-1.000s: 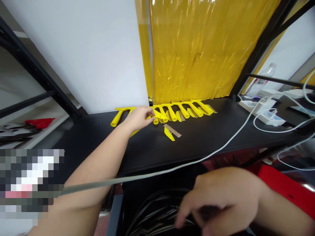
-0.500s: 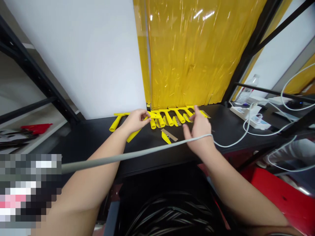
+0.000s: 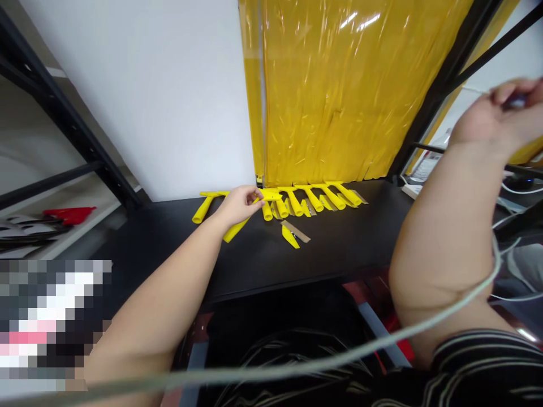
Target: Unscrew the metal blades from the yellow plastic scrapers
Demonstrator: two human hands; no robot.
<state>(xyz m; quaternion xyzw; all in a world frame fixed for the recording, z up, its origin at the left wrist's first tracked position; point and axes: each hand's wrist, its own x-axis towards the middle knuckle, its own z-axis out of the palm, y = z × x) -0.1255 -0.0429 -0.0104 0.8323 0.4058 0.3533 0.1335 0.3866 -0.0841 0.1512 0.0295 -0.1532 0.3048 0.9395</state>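
Observation:
My left hand [image 3: 240, 204] is closed in a pinch on the head of a yellow T-shaped scraper [image 3: 235, 230], whose handle slants down below the fingers. Beside it, several more yellow T-shaped scrapers [image 3: 313, 198] lie in a row along the back of the black table, hollow handle ends toward me. Silvery strips [image 3: 326, 202] show between some handles. A small yellow piece [image 3: 290, 236] and a brown strip [image 3: 298, 232] lie together in front of the row. At the upper right, my right hand [image 3: 487, 116] is raised, fingers curled round something dark and blurred.
A pale cable [image 3: 271, 373] crosses low in front of me and loops by my right arm. Behind the black table [image 3: 254, 271] stand a white panel [image 3: 148, 102] and a yellow plastic curtain [image 3: 331, 90]. Black shelf posts [image 3: 72, 118] flank the table. A bottle [image 3: 428, 164] stands right.
My right hand has risen from above the row to the upper right, and its fingers have curled. The cable has slid down toward my elbow. My left hand keeps its hold.

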